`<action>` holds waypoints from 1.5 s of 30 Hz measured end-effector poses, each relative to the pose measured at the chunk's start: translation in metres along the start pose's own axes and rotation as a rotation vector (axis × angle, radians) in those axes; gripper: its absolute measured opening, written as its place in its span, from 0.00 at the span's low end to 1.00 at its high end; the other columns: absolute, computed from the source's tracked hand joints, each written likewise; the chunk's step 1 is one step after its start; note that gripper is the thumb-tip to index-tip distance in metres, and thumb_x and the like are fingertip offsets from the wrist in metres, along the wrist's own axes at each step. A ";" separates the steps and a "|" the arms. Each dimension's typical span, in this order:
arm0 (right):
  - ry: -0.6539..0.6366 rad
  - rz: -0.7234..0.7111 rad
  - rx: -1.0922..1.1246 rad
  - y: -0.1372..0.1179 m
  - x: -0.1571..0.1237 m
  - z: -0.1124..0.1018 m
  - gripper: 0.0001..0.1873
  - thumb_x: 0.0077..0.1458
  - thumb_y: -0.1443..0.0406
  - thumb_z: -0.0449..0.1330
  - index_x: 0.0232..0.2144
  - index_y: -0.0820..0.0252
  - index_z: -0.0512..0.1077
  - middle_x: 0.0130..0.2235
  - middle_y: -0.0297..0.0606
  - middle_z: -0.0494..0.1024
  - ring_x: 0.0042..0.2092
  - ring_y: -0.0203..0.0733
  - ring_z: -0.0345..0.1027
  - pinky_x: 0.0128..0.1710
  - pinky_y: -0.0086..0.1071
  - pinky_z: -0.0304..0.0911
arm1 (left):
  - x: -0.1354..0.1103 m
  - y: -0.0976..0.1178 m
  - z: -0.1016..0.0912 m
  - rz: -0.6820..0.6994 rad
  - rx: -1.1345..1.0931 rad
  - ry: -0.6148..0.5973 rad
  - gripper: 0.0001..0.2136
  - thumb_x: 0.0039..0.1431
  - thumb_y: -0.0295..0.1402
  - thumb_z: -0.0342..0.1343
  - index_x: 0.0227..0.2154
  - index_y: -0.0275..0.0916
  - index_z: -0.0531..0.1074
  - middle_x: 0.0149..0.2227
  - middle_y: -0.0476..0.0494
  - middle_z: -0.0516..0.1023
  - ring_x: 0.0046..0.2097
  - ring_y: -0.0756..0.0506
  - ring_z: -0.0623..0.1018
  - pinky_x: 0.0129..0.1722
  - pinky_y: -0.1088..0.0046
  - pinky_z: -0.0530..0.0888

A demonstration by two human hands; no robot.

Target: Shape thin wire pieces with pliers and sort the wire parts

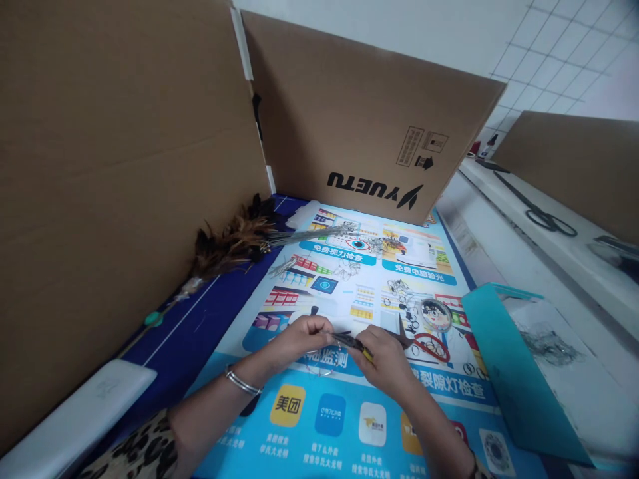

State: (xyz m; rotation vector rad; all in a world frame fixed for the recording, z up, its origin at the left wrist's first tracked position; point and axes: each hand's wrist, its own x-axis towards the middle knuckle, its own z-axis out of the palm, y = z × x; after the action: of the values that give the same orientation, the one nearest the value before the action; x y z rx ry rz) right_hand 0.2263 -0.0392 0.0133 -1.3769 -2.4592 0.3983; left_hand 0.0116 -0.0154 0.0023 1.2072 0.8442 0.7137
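My right hand (382,357) is closed around pliers (352,342) with yellow and black handles. Their jaws point left, up to the fingertips of my left hand (305,337). My left hand pinches a small, thin wire piece (322,372), part of which hangs as a loose loop below the fingers. Its exact kind is too fine to make out. Right of my right hand lie red-handled scissors (432,347), a round tin (436,315) with a cartoon picture, and several small black rings (410,319).
Cardboard panels (369,120) stand at the left and back. Brown feathers (234,234) and a bundle of thin wires (314,233) lie at the back left. A teal box (519,379) with tangled wire is at the right. Black scissors (546,218) rest on a white ledge.
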 end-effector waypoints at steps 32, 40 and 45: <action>0.137 0.215 0.353 0.004 0.001 0.009 0.11 0.55 0.57 0.51 0.31 0.59 0.66 0.31 0.36 0.68 0.34 0.38 0.62 0.32 0.28 0.56 | 0.003 -0.003 0.006 -0.020 -0.171 0.120 0.14 0.52 0.43 0.53 0.26 0.34 0.70 0.20 0.51 0.65 0.18 0.56 0.61 0.19 0.80 0.57; 0.111 0.302 0.662 -0.012 0.000 0.011 0.11 0.47 0.60 0.58 0.32 0.59 0.67 0.30 0.32 0.69 0.31 0.35 0.61 0.28 0.25 0.56 | -0.001 -0.007 0.016 -0.036 -0.219 0.066 0.14 0.53 0.43 0.52 0.27 0.34 0.70 0.21 0.51 0.65 0.18 0.56 0.62 0.18 0.80 0.59; 0.128 0.305 0.740 -0.007 0.000 0.020 0.07 0.46 0.61 0.57 0.25 0.59 0.67 0.23 0.29 0.64 0.26 0.33 0.55 0.25 0.24 0.52 | -0.003 -0.010 0.020 -0.023 -0.243 0.050 0.15 0.53 0.43 0.51 0.27 0.34 0.70 0.21 0.51 0.65 0.18 0.56 0.62 0.18 0.80 0.59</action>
State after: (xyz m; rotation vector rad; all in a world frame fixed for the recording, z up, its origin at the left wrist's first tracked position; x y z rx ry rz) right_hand 0.2132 -0.0448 -0.0025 -1.3594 -1.7055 1.1109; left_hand 0.0272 -0.0296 -0.0040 0.9642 0.7868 0.8062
